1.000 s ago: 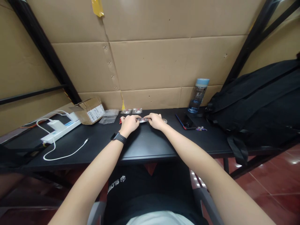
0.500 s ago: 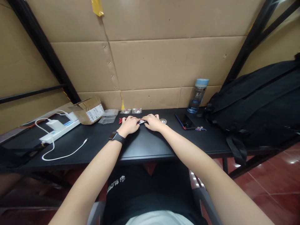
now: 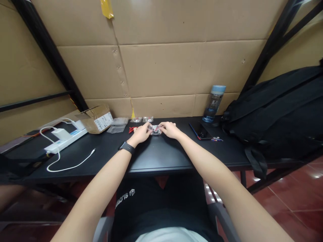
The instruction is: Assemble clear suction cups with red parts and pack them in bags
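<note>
A small clear plastic packet with something round and a bit of red in it lies between my hands on the black table. My left hand, a dark watch on its wrist, pinches the packet's left edge. At its right edge, my right hand grips the same packet with closed fingers. Just left of my left hand are small red pieces, partly hidden by it. Two similar flat packets, one left and one right, lie behind my hands near the cardboard wall.
At left are an opened cardboard box, clear bags, and a white power strip with a cable. A phone, keychain, water bottle and black backpack stand or lie at right.
The packet now shows between my hands, where my fingers mostly covered it before. The round clear item beside my right hand no longer shows there. My right hand has shifted slightly right.
</note>
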Available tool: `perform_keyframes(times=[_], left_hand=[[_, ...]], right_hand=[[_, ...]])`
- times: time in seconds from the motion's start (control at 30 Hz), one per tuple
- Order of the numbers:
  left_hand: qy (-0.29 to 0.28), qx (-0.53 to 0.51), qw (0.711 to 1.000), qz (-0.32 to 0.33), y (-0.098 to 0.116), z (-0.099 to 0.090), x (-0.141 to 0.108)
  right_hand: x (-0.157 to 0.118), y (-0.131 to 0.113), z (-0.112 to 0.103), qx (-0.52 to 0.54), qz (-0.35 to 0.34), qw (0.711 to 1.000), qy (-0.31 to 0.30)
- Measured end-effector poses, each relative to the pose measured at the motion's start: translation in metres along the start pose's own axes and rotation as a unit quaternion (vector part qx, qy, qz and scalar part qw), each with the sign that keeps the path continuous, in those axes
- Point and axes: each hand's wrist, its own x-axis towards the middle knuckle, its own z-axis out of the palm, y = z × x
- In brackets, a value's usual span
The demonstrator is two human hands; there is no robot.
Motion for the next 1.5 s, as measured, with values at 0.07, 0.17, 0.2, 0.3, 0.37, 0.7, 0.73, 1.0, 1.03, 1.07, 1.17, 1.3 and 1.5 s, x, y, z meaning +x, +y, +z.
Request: perform_keyframes(times=[0.07,0.17,0.2,0.3,0.37,0.7,0.73,1.0,1.03,1.07,1.17,1.3,1.5], left_hand=[[-0.006,-0.022,1.000,-0.003,0.001,0.002,0.000],[0.000,-0.003,1.000,0.008,0.003,0.004,-0.001],[0.004,0.007,1.000,0.012,0.003,0.004,-0.001],[0.013,0.027,0.999,0.015,0.005,0.006,-0.003],[0.016,0.035,0.999,0.011,0.007,0.006,-0.004],[0.108,0.044,0.992,-0.056,-0.011,-0.018,0.001],[0.131,0.040,0.987,-0.078,-0.019,-0.025,0.001],[0.157,0.054,0.974,-0.156,-0.075,-0.055,-0.007],[0.144,0.060,0.976,-0.150,-0.076,-0.054,-0.007],[0.129,0.066,0.979,-0.141,-0.076,-0.052,-0.007],[0.087,0.079,0.988,-0.100,-0.072,-0.047,-0.006],[0.063,0.106,0.989,-0.084,-0.063,-0.043,-0.007],[0.041,0.147,0.983,-0.105,-0.052,-0.040,-0.009]], right_hand=[[0.000,0.005,0.001,0.007,0.018,1.000,0.009],[-0.001,0.008,0.004,-0.024,0.041,0.999,0.021],[-0.001,0.008,0.005,-0.037,0.042,0.998,0.025],[-0.003,0.003,0.003,-0.073,0.003,0.997,0.038],[-0.004,0.000,0.002,-0.088,-0.044,0.995,0.037],[0.018,0.008,0.003,-0.166,-0.004,0.986,0.003],[0.024,0.010,0.001,-0.189,0.015,0.982,0.002],[0.084,0.025,-0.004,-0.237,0.114,0.965,-0.004],[0.089,0.025,-0.001,-0.235,0.117,0.965,0.001],[0.093,0.025,0.001,-0.234,0.118,0.965,0.006],[0.097,0.024,0.008,-0.236,0.110,0.965,0.026],[0.093,0.022,0.000,-0.246,0.101,0.960,0.084],[0.075,0.028,-0.059,-0.181,0.084,0.978,0.057]])
